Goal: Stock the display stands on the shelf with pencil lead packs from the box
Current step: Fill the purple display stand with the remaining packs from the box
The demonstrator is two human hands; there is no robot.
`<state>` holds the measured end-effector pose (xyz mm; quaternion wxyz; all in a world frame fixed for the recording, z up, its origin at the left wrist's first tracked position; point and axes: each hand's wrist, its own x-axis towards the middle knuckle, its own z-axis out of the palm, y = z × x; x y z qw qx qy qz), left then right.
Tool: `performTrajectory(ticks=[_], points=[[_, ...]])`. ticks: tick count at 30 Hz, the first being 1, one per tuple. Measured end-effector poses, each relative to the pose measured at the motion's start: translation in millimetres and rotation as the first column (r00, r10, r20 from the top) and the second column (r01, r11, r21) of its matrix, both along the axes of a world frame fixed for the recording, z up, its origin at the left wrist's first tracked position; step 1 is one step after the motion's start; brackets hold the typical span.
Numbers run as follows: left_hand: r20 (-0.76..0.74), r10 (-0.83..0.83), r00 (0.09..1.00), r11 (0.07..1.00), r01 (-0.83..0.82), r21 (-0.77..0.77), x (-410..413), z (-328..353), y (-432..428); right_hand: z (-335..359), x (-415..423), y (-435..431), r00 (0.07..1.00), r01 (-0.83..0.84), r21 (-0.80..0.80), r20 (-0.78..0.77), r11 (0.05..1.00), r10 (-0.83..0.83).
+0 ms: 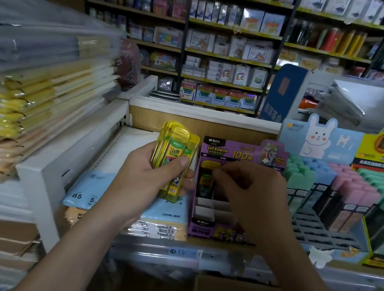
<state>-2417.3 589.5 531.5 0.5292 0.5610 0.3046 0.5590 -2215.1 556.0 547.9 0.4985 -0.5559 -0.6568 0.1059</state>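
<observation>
The right hand point(251, 192) pinches one yellow plastic lead pack point(209, 167) upright in the purple cardboard display stand's point(200, 229) rear-left slot, while the left hand's point(146, 175) grip, just to the left, holds the spare yellow packs point(175, 147), long axes vertical.

The purple display stand point(200, 227) is open from above and from the front, and its white front compartments point(208, 210) lie bare. Its header card point(235, 152) walls off the back, and the neighbouring stand point(318, 230) of pastel packs sits close against its right side. The right hand point(251, 192) covers the back slots and pinches the one pack point(205, 182) standing there. To the left there is open air above the blue loose-leaf pad point(107, 197), partly taken up by the left hand point(146, 175) with its yellow packs point(174, 157). Further left, the white divider point(57, 164) closes the bay.
</observation>
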Motion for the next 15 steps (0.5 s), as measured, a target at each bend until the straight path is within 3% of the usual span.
performTrajectory(ticks=[4,10,15], points=[[0.011,-0.013,1.0,1.0,0.013,0.013,1.0,2.9,-2.4,7.3,-4.3,-7.9,0.971,-0.179,-0.046,-0.17,0.983,0.169],[-0.015,-0.071,0.997,0.995,0.072,0.063,0.5,3.1,-4.3,12.8,-19.1,-4.5,0.912,-0.353,-0.079,-0.251,0.932,0.324],[-0.025,-0.055,0.998,0.996,0.057,0.072,0.4,1.4,-1.9,12.4,-22.1,1.2,0.884,-0.396,-0.047,-0.288,0.917,0.367]])
